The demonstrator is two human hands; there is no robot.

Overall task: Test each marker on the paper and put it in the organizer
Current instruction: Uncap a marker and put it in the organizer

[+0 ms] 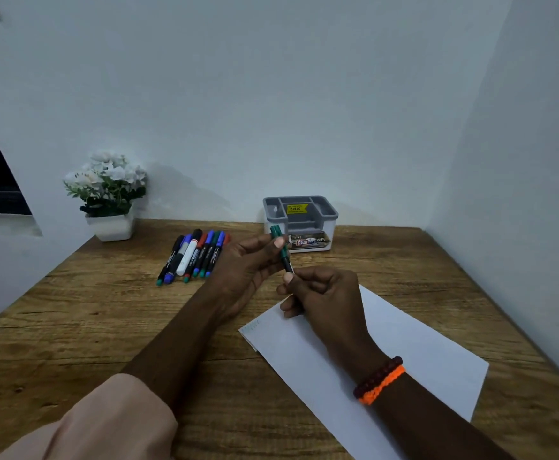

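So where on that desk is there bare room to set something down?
Bare wood lies right of the organizer, and along the near left edge before the marker row. It is crowded between that row, both hands and the paper.

A single wide-angle camera sat at the person's head, above the near edge of the wooden surface, and looked forward and steeply down. It stood close over both forearms, which entered from the bottom of the frame. The view took in the surface as far as its far edge and the walls behind and to the right.
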